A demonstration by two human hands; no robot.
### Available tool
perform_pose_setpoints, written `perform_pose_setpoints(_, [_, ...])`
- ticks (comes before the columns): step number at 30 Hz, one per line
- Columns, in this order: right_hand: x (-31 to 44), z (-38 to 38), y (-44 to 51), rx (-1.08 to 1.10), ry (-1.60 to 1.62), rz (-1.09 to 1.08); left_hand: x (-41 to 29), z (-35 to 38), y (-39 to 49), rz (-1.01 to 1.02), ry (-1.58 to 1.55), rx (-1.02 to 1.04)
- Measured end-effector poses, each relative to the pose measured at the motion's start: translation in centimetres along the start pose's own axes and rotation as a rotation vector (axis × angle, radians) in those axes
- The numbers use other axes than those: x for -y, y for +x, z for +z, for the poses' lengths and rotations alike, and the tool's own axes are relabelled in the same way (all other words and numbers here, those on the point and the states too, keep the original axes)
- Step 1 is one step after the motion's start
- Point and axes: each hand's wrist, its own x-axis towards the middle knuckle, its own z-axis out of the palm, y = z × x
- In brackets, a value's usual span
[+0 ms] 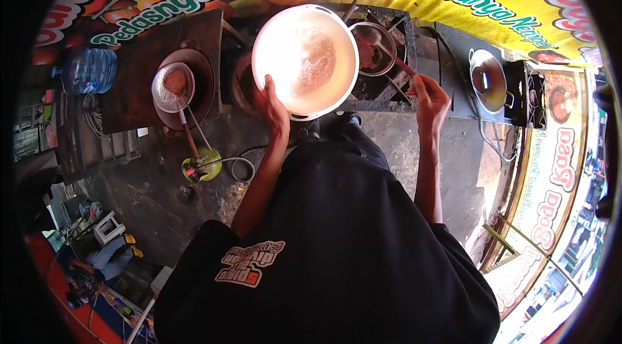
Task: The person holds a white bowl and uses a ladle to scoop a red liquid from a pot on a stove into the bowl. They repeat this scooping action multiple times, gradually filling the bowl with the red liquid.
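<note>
My left hand [273,108] grips the near-left edge of a white plastic basin [351,79], its thumb over the rim. The basin is tilted so its inside faces me, and strong light washes out much of it. A pinkish-brown mass [316,60] shows inside; I cannot tell what it is. In my right hand [431,98] is the thin handle of a ladle [396,60], whose bowl lies in a small saucepan [375,73]. Reddish food is in that pan, just right of the basin, on a black metal stove frame [407,43].
A perforated skimmer [163,101] rests over a wok [204,106] at left, beside a blue water bottle [99,69]. Below is a green gas cylinder [211,174] with a hose. Another wok [478,96] holds dark liquid at right. A person [90,276] sits behind at lower left.
</note>
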Motion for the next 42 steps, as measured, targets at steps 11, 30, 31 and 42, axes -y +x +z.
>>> perform_pose_setpoints(11, [-11.7, 0.7, 4.2, -0.122, -0.756, -0.168, 0.9, -1.9, 0.8, 0.159, -0.117, -0.197])
perform_pose_setpoints(30, [-17.1, 1.7, 7.5, 0.22, -0.084, 0.65, -0.2, -1.6, -0.1, 0.115, 0.16, -0.1])
perform_pose_setpoints(31, [-17.1, 1.3, 7.4, 0.205, 0.001, 0.702, -0.1, -1.3, -0.2, 0.107, 0.159, -0.097])
perform_pose_setpoints(42, [-9.9, -2.3, 6.3, 0.262, 0.152, 0.593, 3.7, 1.5, 0.8, 0.127, 0.143, -0.108])
